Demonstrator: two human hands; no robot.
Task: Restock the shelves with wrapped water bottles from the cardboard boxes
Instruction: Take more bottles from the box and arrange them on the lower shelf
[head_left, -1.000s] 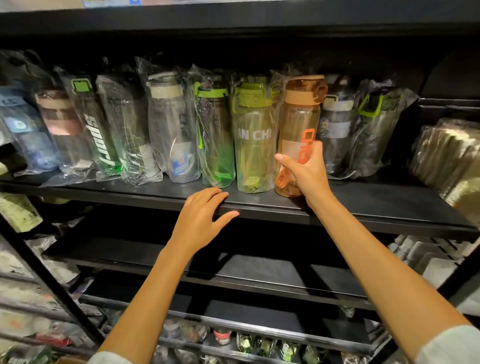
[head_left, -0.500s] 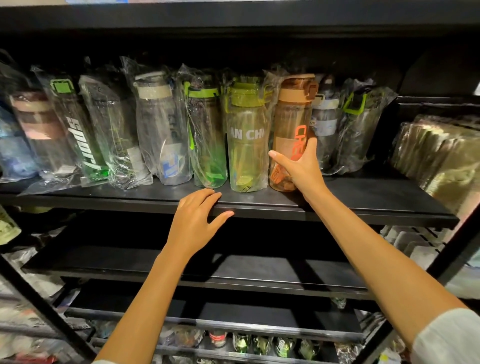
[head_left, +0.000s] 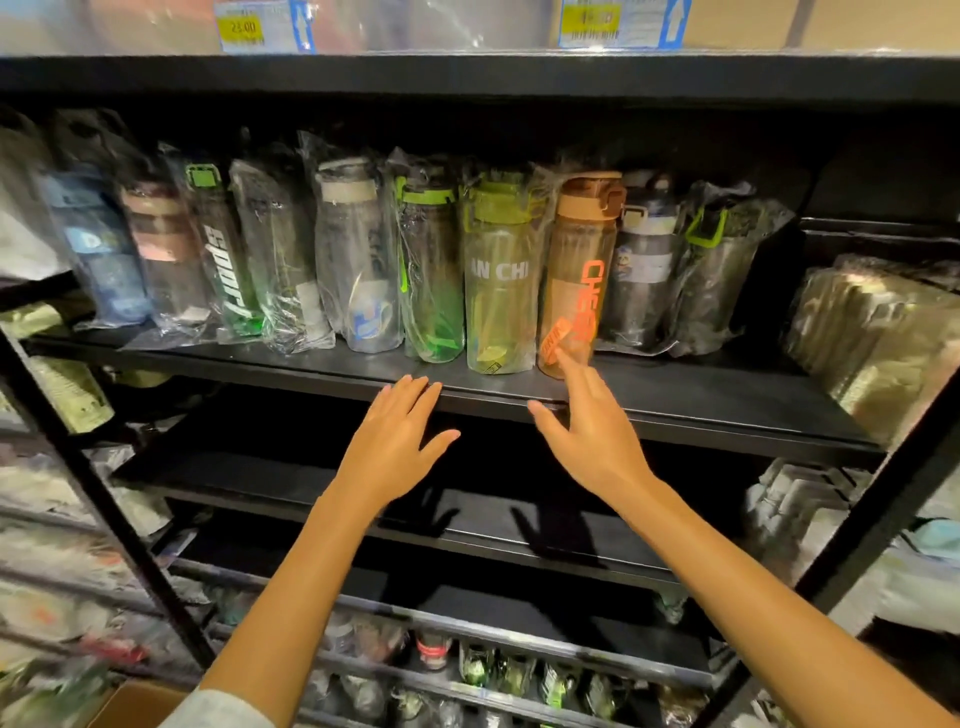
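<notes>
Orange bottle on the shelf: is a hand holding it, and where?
No. The right hand is open, one finger near the orange bottle base; contact unclear. The left hand holds nothing.

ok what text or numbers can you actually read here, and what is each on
"23.00": yellow price tag on the top shelf edge.
"sport": white vertical lettering on the green-capped bottle.
"AN CHI": white letters on the yellow-green bottle; any earlier letters are hidden.
"CHE": orange vertical lettering on the orange bottle; the rest is unclear.
Second price tag: too blurred to read.
Blue-printed clear bottle: print unreadable.
</notes>
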